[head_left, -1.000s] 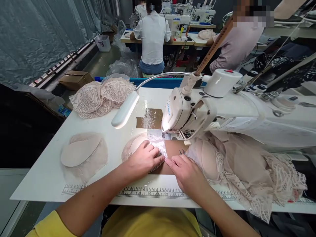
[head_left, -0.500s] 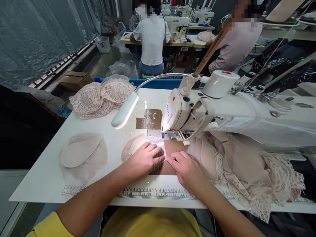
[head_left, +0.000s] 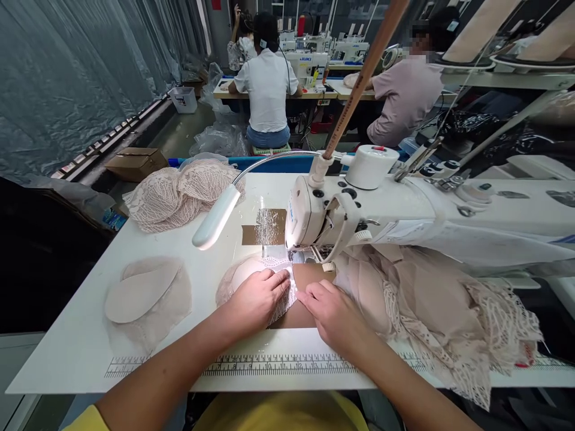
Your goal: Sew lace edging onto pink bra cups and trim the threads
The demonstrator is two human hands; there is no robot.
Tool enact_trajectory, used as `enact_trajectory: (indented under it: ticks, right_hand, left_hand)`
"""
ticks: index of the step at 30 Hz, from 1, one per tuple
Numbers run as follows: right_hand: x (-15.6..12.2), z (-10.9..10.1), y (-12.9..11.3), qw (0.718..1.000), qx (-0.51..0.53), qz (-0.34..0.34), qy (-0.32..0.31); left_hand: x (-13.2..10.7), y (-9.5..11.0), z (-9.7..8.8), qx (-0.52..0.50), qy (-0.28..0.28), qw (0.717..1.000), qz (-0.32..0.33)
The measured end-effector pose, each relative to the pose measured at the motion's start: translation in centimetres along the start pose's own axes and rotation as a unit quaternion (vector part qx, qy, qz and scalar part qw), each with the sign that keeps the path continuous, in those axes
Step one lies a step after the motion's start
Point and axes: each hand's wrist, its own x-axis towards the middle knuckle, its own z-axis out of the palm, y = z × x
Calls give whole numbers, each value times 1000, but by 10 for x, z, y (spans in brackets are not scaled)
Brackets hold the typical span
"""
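My left hand [head_left: 258, 299] lies flat, fingers together, pressing a beige padded cup with white lace [head_left: 278, 268] onto the white table [head_left: 81, 347]. My right hand [head_left: 330, 311] rests beside it on the brown cardboard patch [head_left: 309, 276], fingers curled against the lace edge. The lace runs forward under the needle of the white sewing machine [head_left: 341, 212]. In the earlier frames small metal snips showed at my right fingers; they are hidden now.
A gooseneck lamp [head_left: 214, 218] hangs over the work. Beige cups [head_left: 144, 293] lie at the left, a lace pile [head_left: 179, 191] at the back left, and heaped lace garments [head_left: 440, 311] at the right. Two people sit at machines behind.
The camera has tilted up and the view shifted. Both hands have slid the lace piece slightly forward toward the needle. The metal snips at the right fingers are no longer visible.
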Motion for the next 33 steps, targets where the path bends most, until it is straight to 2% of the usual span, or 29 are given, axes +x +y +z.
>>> enact_trajectory:
  ticks: [5, 11, 16, 23, 28, 33]
  right_hand:
    - [5, -5, 0, 1000, -10, -5, -13]
    - [17, -11, 3, 999, -10, 13, -30]
    - [29, -10, 8, 999, -29, 22, -38]
    - [35, 2, 12, 998, -46, 39, 22]
    - [37, 11, 15, 996, -55, 59, 42]
    - [37, 13, 19, 996, -17, 66, 66]
  left_hand:
    - [3, -4, -3, -3, -12, 1000, -6]
    - [12, -20, -8, 3, -36, 999, 9]
    - [17, -32, -10, 6, -22, 999, 23]
    - [25, -48, -9, -32, 7, 998, 61]
    - [33, -62, -8, -44, 14, 997, 54]
    - [37, -68, -8, -63, 22, 997, 41]
